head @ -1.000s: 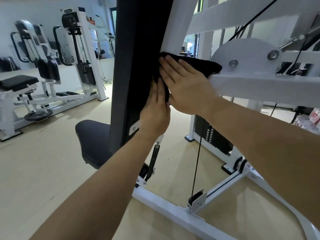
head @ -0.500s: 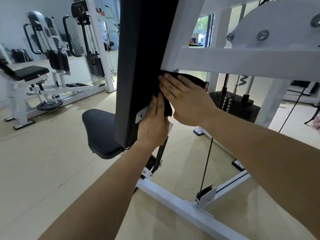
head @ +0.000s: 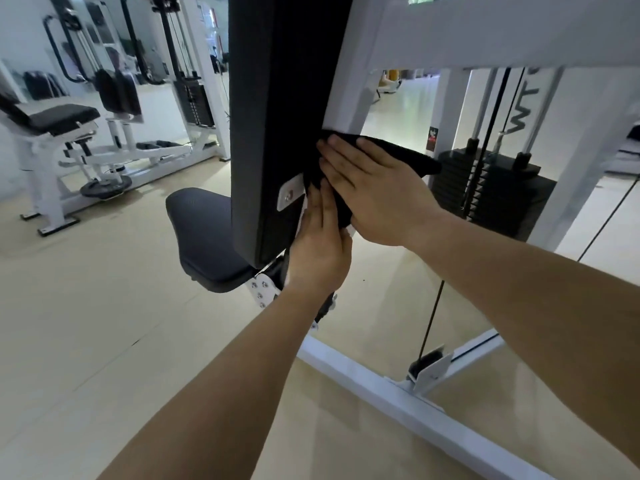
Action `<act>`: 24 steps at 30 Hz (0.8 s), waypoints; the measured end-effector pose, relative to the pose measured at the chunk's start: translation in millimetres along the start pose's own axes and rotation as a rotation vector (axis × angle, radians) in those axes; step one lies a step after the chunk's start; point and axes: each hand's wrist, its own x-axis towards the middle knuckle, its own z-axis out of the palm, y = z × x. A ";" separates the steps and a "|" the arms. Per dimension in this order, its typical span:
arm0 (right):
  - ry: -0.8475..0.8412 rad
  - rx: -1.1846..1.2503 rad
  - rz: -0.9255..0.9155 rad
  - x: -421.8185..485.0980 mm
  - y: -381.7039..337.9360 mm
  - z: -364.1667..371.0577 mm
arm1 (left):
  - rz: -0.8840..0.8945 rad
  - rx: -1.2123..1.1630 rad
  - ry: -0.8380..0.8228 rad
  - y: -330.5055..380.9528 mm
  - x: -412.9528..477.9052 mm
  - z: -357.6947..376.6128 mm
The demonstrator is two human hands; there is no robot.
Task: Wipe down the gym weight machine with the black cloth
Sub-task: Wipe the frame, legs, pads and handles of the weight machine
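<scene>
While the right hand [head: 377,197] is lying flat on the black cloth [head: 405,157], fingers straight and close together, it is pressing the cloth against the rear edge of the upright black back pad [head: 277,116], near that pad's lower corner. The cloth's long axis is running roughly level, with its free end sticking out to the right toward the weight stack [head: 491,199]. A shorter fold is hanging down under the palm. The left hand [head: 320,251] is reaching up from below, fingers straight and together. Its fingertips are touching the hanging fold just beside a small white bracket [head: 290,195] on the pad's side. A white frame post [head: 356,84] is rising just behind the cloth, along the pad's rear edge. The black seat [head: 204,237] is jutting out to the left below the pad's bottom edge. A black cable [head: 431,323] is dropping toward the white base beam [head: 363,374] on the floor, between the two forearms. Another white machine [head: 152,154] is standing well apart at the far left.
</scene>
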 end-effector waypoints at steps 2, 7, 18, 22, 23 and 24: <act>-0.003 0.011 -0.009 -2.3 -12.9 12.7 | -0.019 0.020 -0.007 -9.9 -10.6 11.7; 0.003 0.001 -0.010 -7.7 -38.5 40.7 | -0.015 0.021 0.011 -33.8 -24.6 31.7; 0.025 0.056 -0.062 -14.4 -98.9 104.8 | -0.066 -0.071 -0.076 -86.1 -64.7 73.5; 0.033 0.029 -0.093 -16.2 -113.4 121.1 | -0.096 -0.095 -0.069 -96.7 -76.7 82.8; 0.031 0.025 -0.097 -16.4 -114.7 122.7 | -0.101 -0.106 -0.066 -97.8 -78.5 84.7; 0.026 0.022 -0.100 -16.7 -115.6 123.9 | -0.106 -0.118 -0.065 -99.1 -80.5 86.6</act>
